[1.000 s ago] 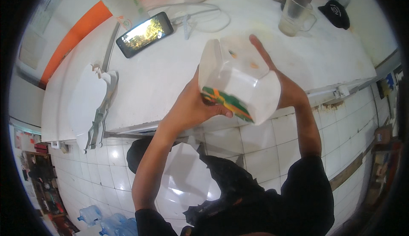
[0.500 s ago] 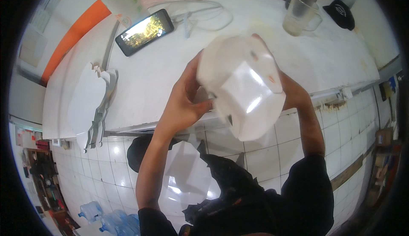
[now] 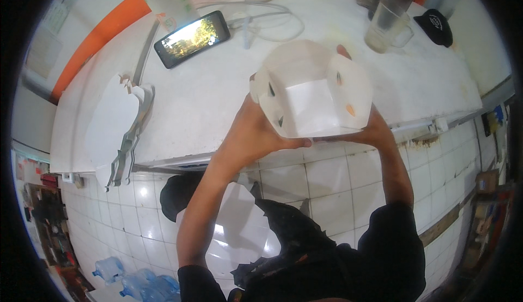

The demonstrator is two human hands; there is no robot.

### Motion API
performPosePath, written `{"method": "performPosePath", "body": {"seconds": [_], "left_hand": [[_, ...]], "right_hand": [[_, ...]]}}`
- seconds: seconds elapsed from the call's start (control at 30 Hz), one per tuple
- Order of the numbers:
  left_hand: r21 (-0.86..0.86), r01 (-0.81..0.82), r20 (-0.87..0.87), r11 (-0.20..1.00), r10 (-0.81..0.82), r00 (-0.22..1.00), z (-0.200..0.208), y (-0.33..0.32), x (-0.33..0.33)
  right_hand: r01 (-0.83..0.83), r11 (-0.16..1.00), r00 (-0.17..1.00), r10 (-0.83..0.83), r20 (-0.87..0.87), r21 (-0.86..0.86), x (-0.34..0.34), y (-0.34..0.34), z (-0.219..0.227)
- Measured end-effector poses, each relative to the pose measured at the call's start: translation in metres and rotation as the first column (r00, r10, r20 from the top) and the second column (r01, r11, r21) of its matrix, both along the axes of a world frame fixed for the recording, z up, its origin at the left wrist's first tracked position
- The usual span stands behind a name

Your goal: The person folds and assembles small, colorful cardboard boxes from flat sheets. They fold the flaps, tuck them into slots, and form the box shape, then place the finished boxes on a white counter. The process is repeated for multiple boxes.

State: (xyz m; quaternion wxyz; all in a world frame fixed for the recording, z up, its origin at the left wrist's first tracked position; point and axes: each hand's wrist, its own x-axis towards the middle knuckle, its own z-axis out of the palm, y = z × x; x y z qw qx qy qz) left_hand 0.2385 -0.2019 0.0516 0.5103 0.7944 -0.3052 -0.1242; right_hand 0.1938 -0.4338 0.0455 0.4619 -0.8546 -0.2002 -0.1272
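A white folded paper food box (image 3: pixel 310 103) is held up over the table's front edge, its open top facing me so that the square bottom inside shows. Slits and small openings mark its two side walls. My left hand (image 3: pixel 256 130) grips the left wall, thumb along the lower edge. On the other side my right hand (image 3: pixel 370 127) wraps the box, its thumb under the near edge and a fingertip showing at the top right. To the left, a stack of flat white die-cut box sheets (image 3: pixel 117 122) lies on the table, jutting past its edge.
On the white table (image 3: pixel 185 111) are a phone with a lit screen (image 3: pixel 192 39), a white cable (image 3: pixel 289 16), a glass mug (image 3: pixel 387 29) and a black cap (image 3: pixel 434 27). Below, a white glossy piece (image 3: pixel 234 226) lies by my lap; blue water jugs (image 3: pixel 144 285) stand on the tiled floor.
The box has been tilted, so its inside faces me rather than its outer base. Both hands have turned with it and still hold it. The sheet stack stays put.
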Motion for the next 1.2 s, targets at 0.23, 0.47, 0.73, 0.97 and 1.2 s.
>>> {"method": "performPosePath", "body": {"seconds": [0.23, 0.47, 0.73, 0.97, 1.2], "left_hand": [[0.067, 0.106, 0.097, 0.992, -0.112, 0.989, -0.006, 0.005, 0.024], [0.084, 0.069, 0.325, 0.994, -0.093, 0.941, -0.012, 0.002, 0.027], [0.145, -0.004, 0.498, 0.989, -0.069, 0.864, -0.02, -0.011, 0.037], [0.082, -0.065, 0.514, 0.995, 0.014, 0.858, -0.019, 0.009, 0.01], [0.099, -0.09, 0.509, 0.991, 0.028, 0.861, -0.005, 0.055, -0.039]], "right_hand": [[0.136, 0.961, 0.883, -0.228, -0.41, -0.241, -0.004, -0.018, -0.001], [0.188, 0.941, 0.824, -0.306, -0.477, -0.281, -0.004, -0.02, 0.003], [0.239, 0.949, 0.849, -0.307, -0.429, -0.206, -0.004, -0.036, 0.007], [0.338, 0.926, 0.845, -0.377, -0.38, -0.168, -0.01, -0.063, -0.001], [0.276, 0.886, 0.814, -0.422, -0.4, -0.373, -0.002, -0.046, 0.011]]}}
